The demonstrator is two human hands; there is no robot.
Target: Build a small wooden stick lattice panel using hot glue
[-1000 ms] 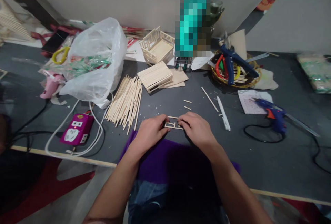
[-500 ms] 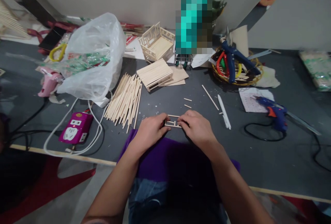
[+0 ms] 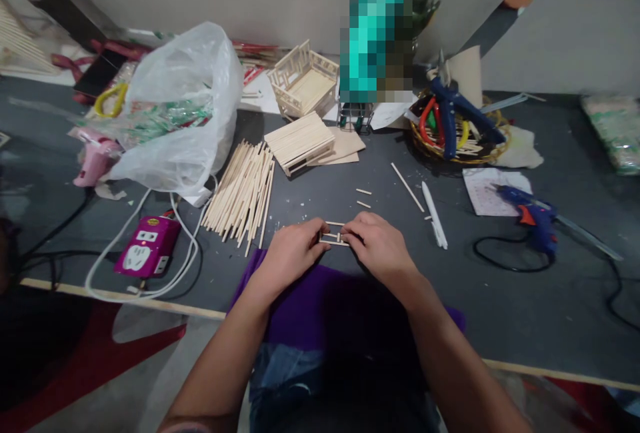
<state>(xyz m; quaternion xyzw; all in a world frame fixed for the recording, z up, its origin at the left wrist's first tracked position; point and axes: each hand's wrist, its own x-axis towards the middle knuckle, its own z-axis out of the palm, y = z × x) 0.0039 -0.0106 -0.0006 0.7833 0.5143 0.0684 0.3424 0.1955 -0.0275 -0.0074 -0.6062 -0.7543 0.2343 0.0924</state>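
Apparently part-built, head view: left hand (image 3: 295,250) pinches one end of a small stick frame (image 3: 334,244), right hand (image 3: 383,246) the other, the frame between them at the tabletop (image 3: 500,313), resting or lifted unclear. Long rails and some inner pieces look set in place, though fingers hide the ends and joints; two short sticks (image 3: 363,191) lie loose just beyond, unused. Farther off, the chair (image 3: 311,86) looks finished, the stick pile (image 3: 240,193) largely uncut.
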